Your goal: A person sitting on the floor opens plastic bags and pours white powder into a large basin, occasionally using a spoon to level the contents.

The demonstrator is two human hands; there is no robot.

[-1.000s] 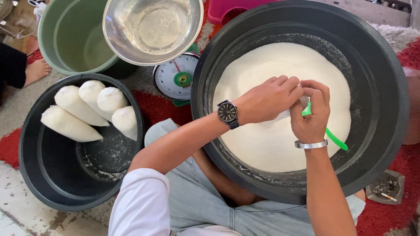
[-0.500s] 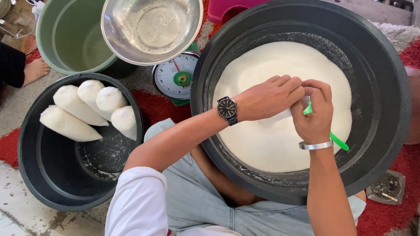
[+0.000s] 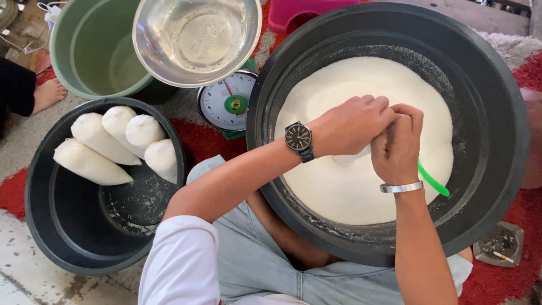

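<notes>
A small clear plastic bag, partly hidden, is held over the middle of a large black tub that is filled with a fine white powder. The bag is gripped from both sides: the left hand is curled closed over its top, and the right hand is clenched against it from the other side, knuckles of the two hands touching. Only a pale sliver of the bag is seen below the left hand, just above the powder. A green plastic handle is clamped in the right fist too and is seen sticking out below it, toward the tub's rim. A dark wristwatch is worn on the left wrist and a silver bangle on the right. To the left, a smaller black tub is set on the floor, and four filled, cone-shaped white bags are laid side by side against its upper wall. Between the two tubs a round dial scale is placed, with a steel bowl on top of it. A green bucket is seen behind the bowl, and another person's bare foot at the far left. A red rug is spread beneath.
</notes>
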